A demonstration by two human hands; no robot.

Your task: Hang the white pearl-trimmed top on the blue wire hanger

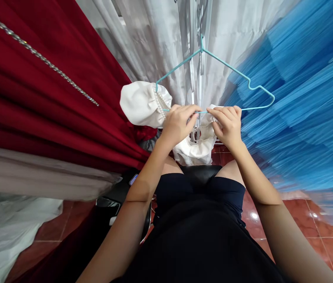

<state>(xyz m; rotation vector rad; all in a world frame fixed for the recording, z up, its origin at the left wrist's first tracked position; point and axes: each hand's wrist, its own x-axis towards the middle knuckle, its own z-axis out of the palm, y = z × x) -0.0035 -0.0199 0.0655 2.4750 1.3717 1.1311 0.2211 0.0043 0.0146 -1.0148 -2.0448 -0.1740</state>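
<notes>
A light-blue wire clothes hanger hangs upright in front of me, hook at the top. Its left end passes into a puffed sleeve of a white garment with pearl trim; its right end is bare. My left hand is closed around the hanger's lower bar, beside the pearl-edged opening. Close by on the right, my right hand pinches white fabric against the same bar. More of the garment droops below and between my hands, above my lap. My fingers partly hide the bar and cloth.
Red drapery with a rhinestone strand fills the left. Blue tulle hangs close on the right. White curtains and metal uprights stand ahead. A phone lies left of my legs, above red floor tiles.
</notes>
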